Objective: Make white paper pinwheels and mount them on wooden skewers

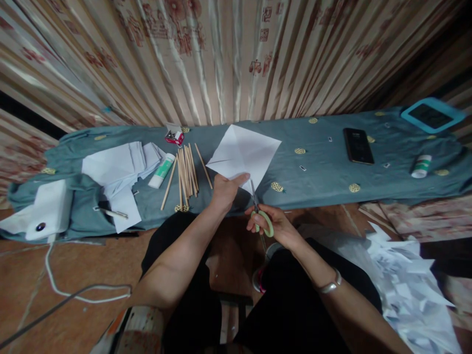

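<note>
Lying well to the left of the fingers of the left hand point(225, 191), a white box point(47, 211) trails a white cable point(47, 268); no name can be read on it. Nearer the fingers come a pen point(115, 213), a stack of white paper point(106, 164) and a glue stick point(161, 171), its green-and-white label too small to read. A small red box point(174, 136) of metal bits sits beyond a bunch of wooden sticks point(188, 172), and one lone stick point(204, 166) lies just beside the left hand.

The left hand's fingers pinch the white sheet point(250, 147) near its close edge, thumb on top; a dark line runs in from its left corner. The right hand point(278, 223) has its fingers in the green handles of the scissors point(255, 201), whose blades meet the sheet's nearest corner. Ahead of the fingers, the curtain point(228, 73) bears red boxed characters, not clearly legible.

Right of the right hand's fingers, well apart, are paper scraps point(401, 285) down low, a black phone point(358, 146) showing tiny unreadable text, another green-labelled glue stick point(421, 166) and a blue-rimmed tablet point(432, 115).
</note>
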Available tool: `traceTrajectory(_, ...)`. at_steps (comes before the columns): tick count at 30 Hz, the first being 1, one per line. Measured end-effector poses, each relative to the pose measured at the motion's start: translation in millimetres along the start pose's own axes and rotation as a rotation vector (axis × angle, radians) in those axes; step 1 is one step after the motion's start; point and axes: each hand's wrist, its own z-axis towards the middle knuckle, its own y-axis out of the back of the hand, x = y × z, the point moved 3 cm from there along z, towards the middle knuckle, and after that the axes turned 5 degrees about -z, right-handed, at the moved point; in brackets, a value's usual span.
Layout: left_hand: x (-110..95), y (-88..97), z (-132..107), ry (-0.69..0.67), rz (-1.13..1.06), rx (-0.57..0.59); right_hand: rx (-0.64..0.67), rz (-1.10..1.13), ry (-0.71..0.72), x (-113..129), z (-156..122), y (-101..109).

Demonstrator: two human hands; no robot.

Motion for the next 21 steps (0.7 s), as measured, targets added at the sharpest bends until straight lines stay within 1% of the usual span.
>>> traceTrajectory(8,0.4,0.4,0.2,0.017,0.013,-0.011,-0.027,-0.023,-0.006,1.9,0.1,0.3)
traceTrajectory(18,-0.3,-0.1,-0.1,0.06,0.018,-0.02,-0.065,0.041,-0.049,1.2,1.7,-0.5)
traceTrajectory(21,-1.9,-0.2,-0.3,0.055,-0.001,-0.016,-0.072,0.05,-0.056,1.1,1.8,-0.5)
